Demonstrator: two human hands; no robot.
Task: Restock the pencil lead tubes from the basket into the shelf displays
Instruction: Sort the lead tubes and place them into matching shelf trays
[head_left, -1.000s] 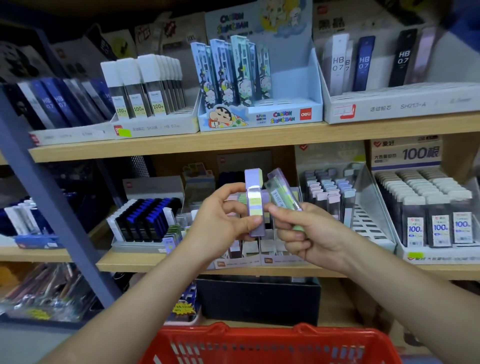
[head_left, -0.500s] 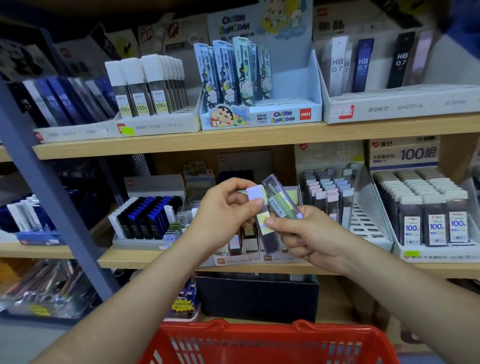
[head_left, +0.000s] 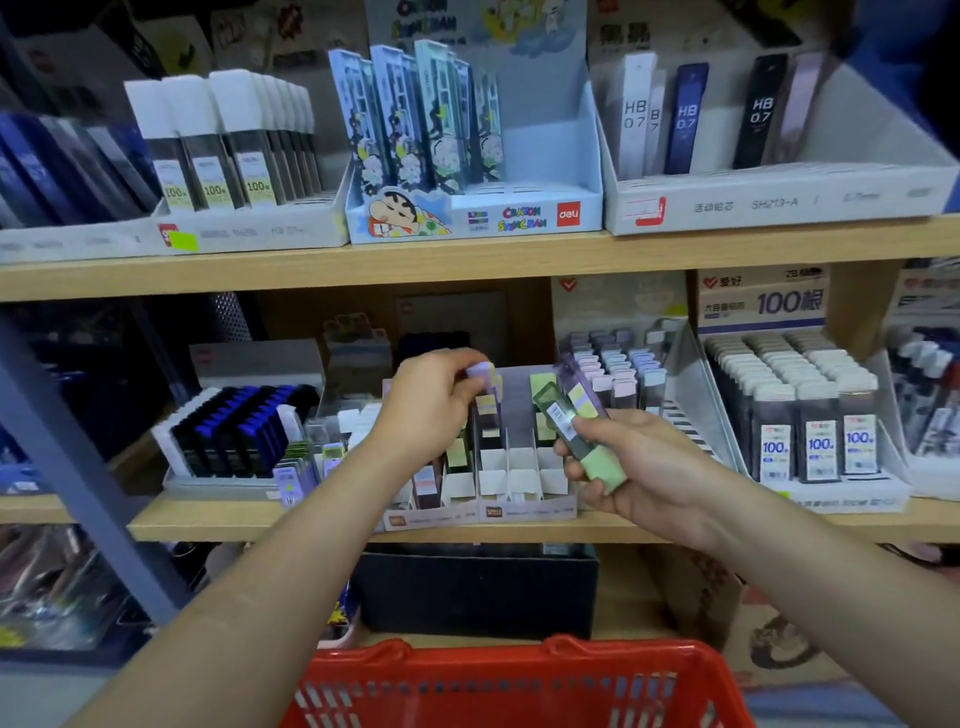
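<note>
A purple-capped tube (head_left: 485, 402) is pinched upright over the divided display (head_left: 511, 480) by the left hand (head_left: 428, 402); two tubes (head_left: 574, 421) are gripped tilted in the right hand (head_left: 631, 462).

On the middle shelf (head_left: 337, 527) a slotted tray (head_left: 519, 506) sits between two fuller trays, the left hand (head_left: 426, 405) over its back slots, the right hand (head_left: 634, 462) just right of it with two tubes (head_left: 571, 415), and the basket (head_left: 519, 675) below in front.
</note>
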